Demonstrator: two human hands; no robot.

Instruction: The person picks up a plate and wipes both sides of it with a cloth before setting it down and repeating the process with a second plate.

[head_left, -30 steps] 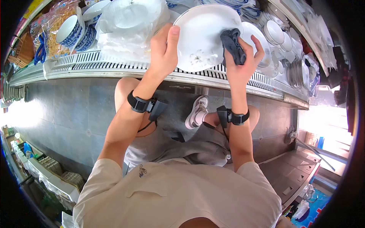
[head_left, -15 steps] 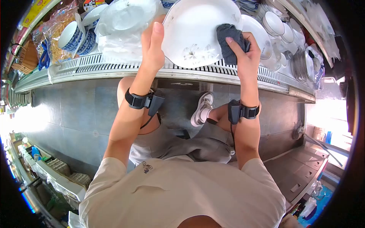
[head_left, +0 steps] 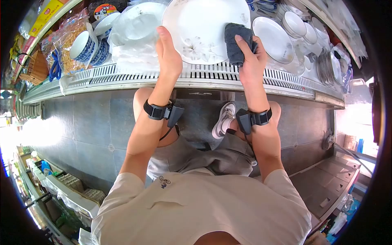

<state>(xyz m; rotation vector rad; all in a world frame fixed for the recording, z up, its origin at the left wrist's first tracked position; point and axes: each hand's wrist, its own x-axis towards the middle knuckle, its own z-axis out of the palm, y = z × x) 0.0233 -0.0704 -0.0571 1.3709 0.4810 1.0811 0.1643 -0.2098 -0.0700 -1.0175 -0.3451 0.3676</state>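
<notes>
A: Where is the large white plate [head_left: 204, 18]?

B: Above the slotted shelf [head_left: 294, 83]; the right hand [head_left: 254, 65] clamps the dark cloth [head_left: 235, 49] at its lower right rim, but whether the left hand [head_left: 169, 61] grips, one cannot tell

A: Then the left should steady it, while the cloth should press flat and gently
</notes>
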